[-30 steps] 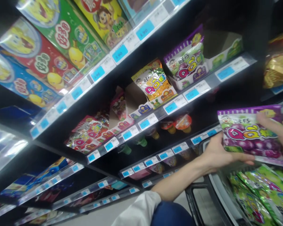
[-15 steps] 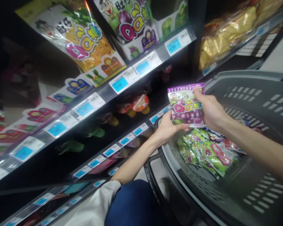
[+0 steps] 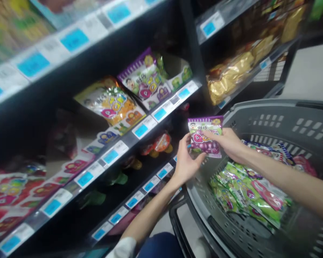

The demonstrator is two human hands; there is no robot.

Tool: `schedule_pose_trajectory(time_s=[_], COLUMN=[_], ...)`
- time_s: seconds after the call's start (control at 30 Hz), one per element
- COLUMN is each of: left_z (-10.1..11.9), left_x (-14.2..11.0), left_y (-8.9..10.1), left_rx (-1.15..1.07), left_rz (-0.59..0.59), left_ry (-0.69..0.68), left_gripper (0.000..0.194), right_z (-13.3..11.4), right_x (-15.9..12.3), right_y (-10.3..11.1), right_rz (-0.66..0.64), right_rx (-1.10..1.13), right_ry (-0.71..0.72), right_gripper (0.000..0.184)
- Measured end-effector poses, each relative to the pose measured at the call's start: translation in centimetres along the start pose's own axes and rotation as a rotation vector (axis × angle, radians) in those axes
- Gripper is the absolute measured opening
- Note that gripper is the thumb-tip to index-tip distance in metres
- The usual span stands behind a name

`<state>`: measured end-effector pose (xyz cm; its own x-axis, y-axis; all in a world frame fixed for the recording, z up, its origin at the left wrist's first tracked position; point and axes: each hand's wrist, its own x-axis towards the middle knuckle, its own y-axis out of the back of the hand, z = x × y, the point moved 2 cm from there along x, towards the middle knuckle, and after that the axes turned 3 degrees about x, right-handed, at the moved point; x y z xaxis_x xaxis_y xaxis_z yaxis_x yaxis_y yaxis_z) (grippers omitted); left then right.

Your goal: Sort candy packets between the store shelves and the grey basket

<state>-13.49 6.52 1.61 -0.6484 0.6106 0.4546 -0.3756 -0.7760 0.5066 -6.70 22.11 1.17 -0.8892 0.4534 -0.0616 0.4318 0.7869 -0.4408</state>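
Note:
A small purple-and-white bag of gummy candy (image 3: 206,145) with grapes printed on it is held upright over the near-left rim of a grey shopping basket (image 3: 258,104). My right hand (image 3: 228,141) grips it from the right, thumb lying across the front. My left hand (image 3: 187,159) is cupped at the bag's lower left corner, thumb and fingers spread, with a gap showing between palm and bag; some fingertips are hidden behind it. Inside the basket lie several green candy bags (image 3: 239,186), a pink-marked packet (image 3: 267,195) and other packets partly behind my right forearm.
Store shelves with blue price tags (image 3: 141,130) run along the left. On one stand a larger purple candy bag (image 3: 145,79) and a yellow-orange one (image 3: 115,105). Gold-wrapped packs (image 3: 231,77) sit on a shelf beyond. The basket's black handle (image 3: 183,225) hangs near my knee.
The view has tilted and pulled back, so the shelf bags look smaller and lower. My right thumb has slid down across the bag's front, and my left hand's hold has loosened.

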Motion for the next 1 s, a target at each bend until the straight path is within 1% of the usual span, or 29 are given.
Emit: schedule_pose_trajectory(time_s=[0.07,0.13,0.2,0.23,0.27,0.33,0.43,0.57,0.67,0.77,0.83,1.0], left_z=[1.7,4.2,6.7,7.7,8.6,9.6,10.0,9.9,10.3,10.9,11.2,11.6], left_x=[1.8,4.4,7.4,9.0,10.5,13.2,15.4,16.0,16.4,17.3,17.7,17.9], left_y=[2.7,5.5,7.6,8.4,9.0,9.7,9.6,8.9,8.9,9.5,9.9,10.1], left_rx=[0.345,0.647,0.889,0.991,1.082,1.235,1.404,1.49,1.494,1.486,1.468,1.456], left_rz=[0.097,0.155,0.131,0.105,0.075,0.026,0.001,-0.039,-0.094,-0.184,-0.246,-0.298], left_ry=[-0.221,-0.42,-0.539,-0.559,-0.557,-0.506,-0.386,-0.249,-0.187,-0.142,-0.124,-0.091], left_gripper=[0.063,0.048,0.038,0.036,0.035,0.032,0.029,0.03,0.031,0.028,0.027,0.031], right_z=[0.5,0.9,1.3,1.4,1.6,1.7,2.0,2.4,2.2,1.4,0.8,0.2], right_x=[0.4,0.7,0.8,0.8,0.7,0.5,0.0,-0.8,-1.7,-2.5,-2.7,-2.3], right_y=[0.3,0.7,0.9,0.9,0.7,0.4,-0.1,0.3,1.3,2.4,2.8,2.7], right_rz=[0.078,0.145,0.175,0.17,0.156,0.116,0.074,0.073,0.088,0.108,0.09,0.064], right_rx=[0.004,-0.05,-0.109,-0.132,-0.152,-0.181,-0.229,-0.266,-0.206,-0.222,-0.233,-0.165], right_ry=[0.0,0.0,-0.008,-0.014,-0.022,-0.03,-0.011,0.002,-0.013,-0.045,-0.037,-0.031], right_gripper=[0.037,0.03,0.026,0.026,0.027,0.029,0.029,0.034,0.03,0.027,0.028,0.025])
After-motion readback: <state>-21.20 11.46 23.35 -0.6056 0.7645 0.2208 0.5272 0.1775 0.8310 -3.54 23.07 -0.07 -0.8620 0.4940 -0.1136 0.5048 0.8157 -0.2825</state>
